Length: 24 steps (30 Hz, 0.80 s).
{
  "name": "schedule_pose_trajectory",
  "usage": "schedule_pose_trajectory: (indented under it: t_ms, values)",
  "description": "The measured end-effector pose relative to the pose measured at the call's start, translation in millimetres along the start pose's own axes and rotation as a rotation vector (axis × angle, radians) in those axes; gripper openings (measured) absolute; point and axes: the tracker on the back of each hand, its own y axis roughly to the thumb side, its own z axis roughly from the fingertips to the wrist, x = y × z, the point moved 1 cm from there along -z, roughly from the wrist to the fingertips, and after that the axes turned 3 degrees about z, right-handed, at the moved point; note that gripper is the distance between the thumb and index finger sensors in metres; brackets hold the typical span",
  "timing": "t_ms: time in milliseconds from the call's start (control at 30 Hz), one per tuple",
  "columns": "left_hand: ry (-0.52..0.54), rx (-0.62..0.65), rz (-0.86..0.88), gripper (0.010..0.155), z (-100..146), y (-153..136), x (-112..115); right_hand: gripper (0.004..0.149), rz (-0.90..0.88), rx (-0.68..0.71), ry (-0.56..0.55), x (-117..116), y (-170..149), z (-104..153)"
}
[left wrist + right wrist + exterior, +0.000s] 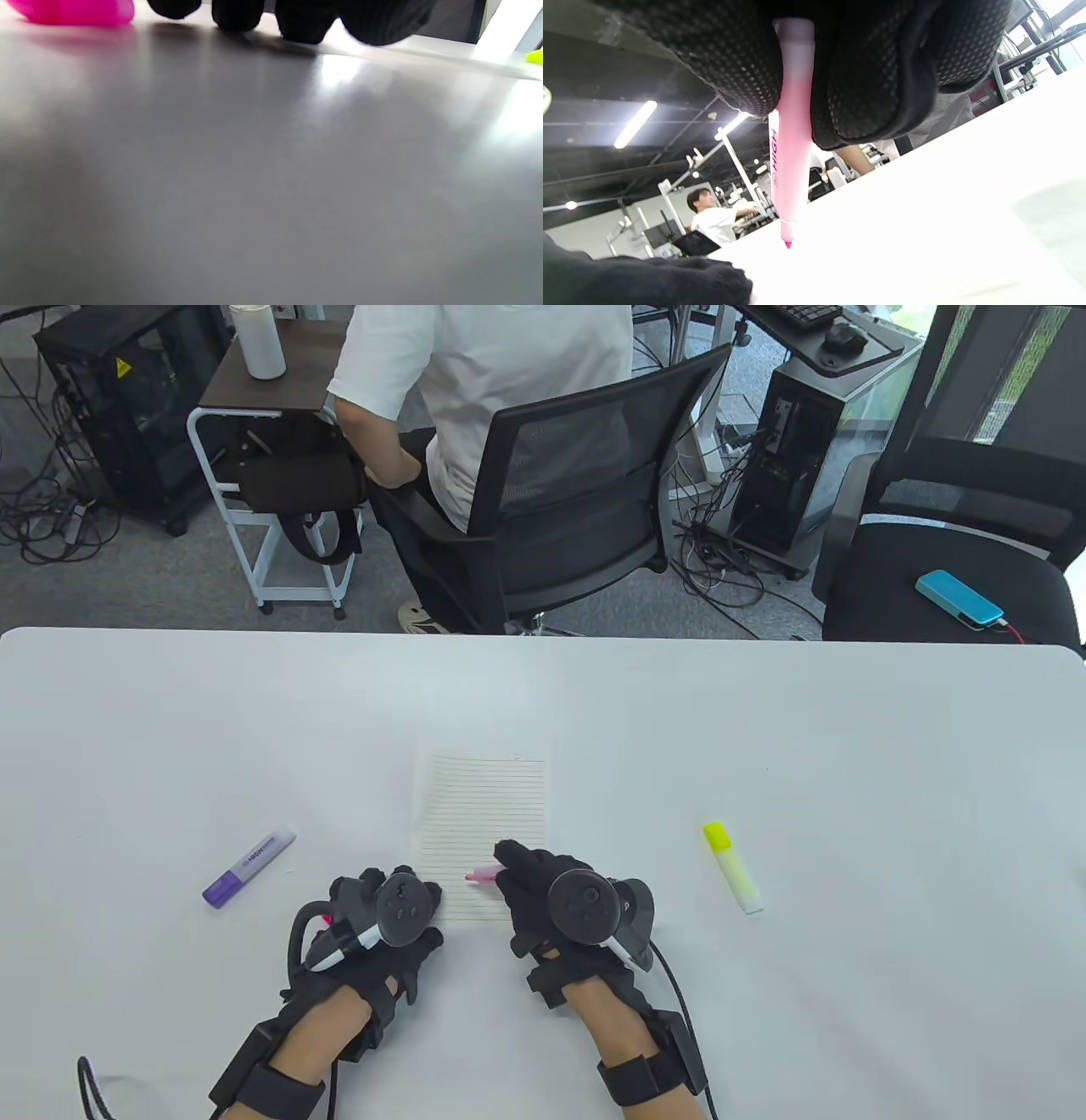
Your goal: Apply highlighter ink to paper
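Two gloved hands sit at the near edge of the white table (170,712), and I see both from above. My right hand (556,903) grips the pink highlighter (484,875), fingers curled round its barrel; the uncapped tip points left and lies over the near part of the lined paper (479,814). From the right wrist view the pink highlighter (791,169) runs down out of the gloved fingers (874,84) to a small pink tip right at the bright sheet, though I cannot tell whether it touches. No ink mark is plain to me on the paper.

My left hand (382,912) rests at the paper's near left corner, its fingertips reaching onto the sheet. A pink cap (325,918) shows at the hand's left side; in the left wrist view the pink cap (76,10) lies just left of the fingertips (237,12), which press down on the surface. Whether that hand's grip is holding the cap I cannot tell.

A purple highlighter (249,867) lies capped on the table well to the left of the paper, and a yellow highlighter (732,867) lies capped well to the right. Beyond the far edge of the table, a person in a white shirt (484,381) sits in a black mesh chair (577,509), back to me.
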Motion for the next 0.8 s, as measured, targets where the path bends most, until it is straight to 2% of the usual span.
schedule_pose_trajectory:
  t_ms: [367,800]
  values:
    - [-0.033,-0.008,0.02,0.068,1.3,1.3,1.3,0.04,0.031,-0.035,0.048,-5.3,-3.9,-1.0]
    - [-0.026,-0.015,0.029,0.066,0.5,0.4,0.6,0.039,0.066,-0.028,0.055,-6.3,-2.5,-1.1]
